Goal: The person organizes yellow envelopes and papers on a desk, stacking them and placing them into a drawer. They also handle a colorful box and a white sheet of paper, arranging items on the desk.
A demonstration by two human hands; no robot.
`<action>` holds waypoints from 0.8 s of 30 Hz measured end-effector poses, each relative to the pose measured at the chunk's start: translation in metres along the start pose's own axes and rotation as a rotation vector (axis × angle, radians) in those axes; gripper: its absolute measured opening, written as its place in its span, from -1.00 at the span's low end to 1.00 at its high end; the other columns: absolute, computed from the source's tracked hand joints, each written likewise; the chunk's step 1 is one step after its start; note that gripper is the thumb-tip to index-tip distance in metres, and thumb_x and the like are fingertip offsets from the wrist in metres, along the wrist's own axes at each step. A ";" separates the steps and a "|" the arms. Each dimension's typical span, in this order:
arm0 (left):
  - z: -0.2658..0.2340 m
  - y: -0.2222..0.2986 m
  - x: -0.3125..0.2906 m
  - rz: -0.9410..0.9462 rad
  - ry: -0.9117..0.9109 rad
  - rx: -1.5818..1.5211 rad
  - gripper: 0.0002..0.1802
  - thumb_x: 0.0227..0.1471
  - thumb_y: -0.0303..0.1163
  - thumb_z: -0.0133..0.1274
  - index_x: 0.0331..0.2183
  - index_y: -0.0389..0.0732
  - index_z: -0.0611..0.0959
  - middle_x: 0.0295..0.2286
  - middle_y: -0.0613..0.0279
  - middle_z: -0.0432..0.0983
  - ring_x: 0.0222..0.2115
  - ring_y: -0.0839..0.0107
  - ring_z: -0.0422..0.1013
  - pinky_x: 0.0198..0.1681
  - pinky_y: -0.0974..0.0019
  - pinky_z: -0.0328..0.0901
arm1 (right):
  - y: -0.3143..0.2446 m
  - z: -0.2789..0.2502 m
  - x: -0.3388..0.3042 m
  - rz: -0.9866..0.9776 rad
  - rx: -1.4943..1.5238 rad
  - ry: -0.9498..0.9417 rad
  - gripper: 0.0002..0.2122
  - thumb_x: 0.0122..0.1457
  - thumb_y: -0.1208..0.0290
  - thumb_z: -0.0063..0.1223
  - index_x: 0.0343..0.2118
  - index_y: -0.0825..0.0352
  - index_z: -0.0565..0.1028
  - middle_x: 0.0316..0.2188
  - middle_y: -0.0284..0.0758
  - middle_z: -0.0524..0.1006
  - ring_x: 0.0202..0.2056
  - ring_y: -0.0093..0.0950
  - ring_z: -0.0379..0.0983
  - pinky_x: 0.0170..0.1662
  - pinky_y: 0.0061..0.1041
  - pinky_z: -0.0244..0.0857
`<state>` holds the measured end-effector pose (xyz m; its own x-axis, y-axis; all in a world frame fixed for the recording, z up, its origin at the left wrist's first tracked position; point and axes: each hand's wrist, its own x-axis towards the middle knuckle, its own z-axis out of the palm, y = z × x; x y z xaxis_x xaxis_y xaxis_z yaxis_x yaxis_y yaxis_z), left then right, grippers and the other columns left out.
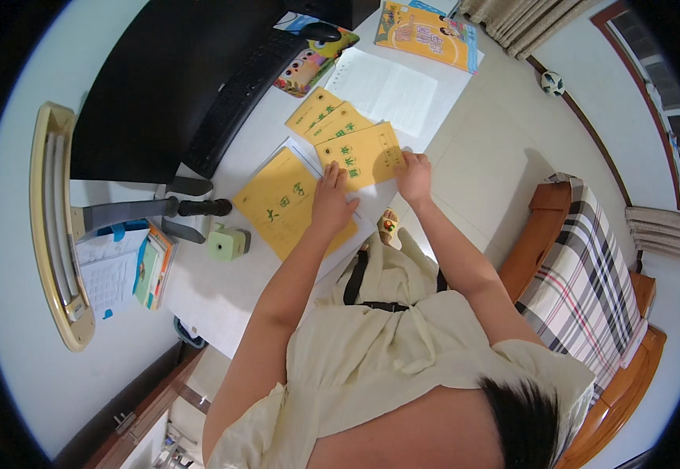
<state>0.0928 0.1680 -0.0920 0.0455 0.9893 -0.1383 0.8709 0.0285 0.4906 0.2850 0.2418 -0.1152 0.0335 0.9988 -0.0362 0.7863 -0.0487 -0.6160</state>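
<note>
A small yellow exercise book with green characters on its cover lies at a slant on the white desk. My right hand closes on its right edge. My left hand rests at its lower left corner, fingers stretched and thumb apart, over the larger yellow exercise book. White paper shows from under that larger book. Two more small yellow books, one upper and one lower, overlap just beyond the one at my hands.
White sheets and an orange-covered book lie farther back. To the left stand a black monitor, a keyboard, a desk lamp and a small green device. A bed stands at right.
</note>
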 end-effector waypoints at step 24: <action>0.003 -0.026 -0.004 -0.505 0.335 -1.307 -0.53 0.06 -0.19 -0.08 -0.06 -0.29 0.40 -0.01 0.09 0.26 -0.08 0.19 0.26 -0.01 0.18 0.16 | 0.004 0.002 -0.013 -0.134 0.076 0.149 -0.70 0.07 0.39 -0.05 -0.14 0.40 0.40 -0.22 -0.10 0.42 -0.19 -0.20 0.36 -0.09 -0.35 0.24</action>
<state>0.0712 0.1627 -0.1063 -0.4016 0.8152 -0.4174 -0.3134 0.3059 0.8990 0.2861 0.2290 -0.1186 0.0271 0.9862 0.1632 0.7415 0.0896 -0.6649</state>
